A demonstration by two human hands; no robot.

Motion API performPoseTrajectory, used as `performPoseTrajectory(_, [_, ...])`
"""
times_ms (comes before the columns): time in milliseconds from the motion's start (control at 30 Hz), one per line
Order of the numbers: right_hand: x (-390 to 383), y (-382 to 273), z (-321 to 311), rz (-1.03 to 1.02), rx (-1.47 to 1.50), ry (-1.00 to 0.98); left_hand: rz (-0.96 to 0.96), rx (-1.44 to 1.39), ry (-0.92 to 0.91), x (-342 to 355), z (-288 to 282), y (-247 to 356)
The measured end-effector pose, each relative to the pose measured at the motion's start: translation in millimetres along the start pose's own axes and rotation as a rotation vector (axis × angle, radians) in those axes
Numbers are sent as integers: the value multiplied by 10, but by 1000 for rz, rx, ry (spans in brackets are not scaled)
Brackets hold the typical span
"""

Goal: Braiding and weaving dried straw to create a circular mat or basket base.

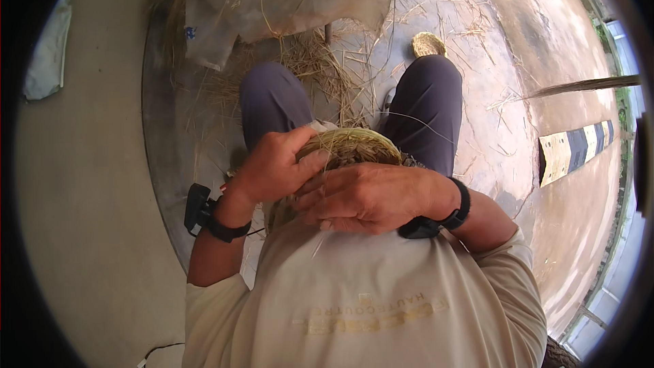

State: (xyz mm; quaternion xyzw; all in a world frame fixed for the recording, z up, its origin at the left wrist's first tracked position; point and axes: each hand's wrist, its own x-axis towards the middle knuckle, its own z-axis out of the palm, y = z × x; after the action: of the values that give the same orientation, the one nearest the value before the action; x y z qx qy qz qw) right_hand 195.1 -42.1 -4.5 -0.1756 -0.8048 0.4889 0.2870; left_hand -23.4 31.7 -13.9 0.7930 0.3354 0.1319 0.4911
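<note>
A round straw basket (361,140), coiled or woven, rests in my lap between my knees. On its left side my left hand (278,165) is closed, with the thumb over the rim and the other fingers mostly hidden. My right hand (364,197) reaches across the near side, its fingers bent together against the straw close to the left thumb. Thin loose strands of straw show around the fingers. The near wall of the basket is hidden behind my right hand.
A straw-strewn sheet (477,95) covers the floor around my feet. Ahead, pale cloth (286,0) lies over a low support beside piled straw (320,68). A small round straw basket (428,44) sits beyond my right knee. Farther right are a bundled broom head (579,86) and a striped ramp (575,150).
</note>
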Motion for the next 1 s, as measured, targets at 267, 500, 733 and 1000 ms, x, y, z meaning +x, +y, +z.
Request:
performPoseTrajectory(267, [-1513, -453, -831, 527, -124, 793, -85, -106, 332, -61, -41, -503])
performPoseTrajectory(500, [-2504, -733, -927, 710, -276, 1531, -66, 17, 554, -7, -243, -493])
performPoseTrajectory(733, [-474, -343, -134, 486, -198, 568, -57, 92, 380, 69, -11, 19])
performPoseTrajectory(1000, [-231, -199, -114, 500, -250, 522, 58, 103, 387, 59, 45, 83])
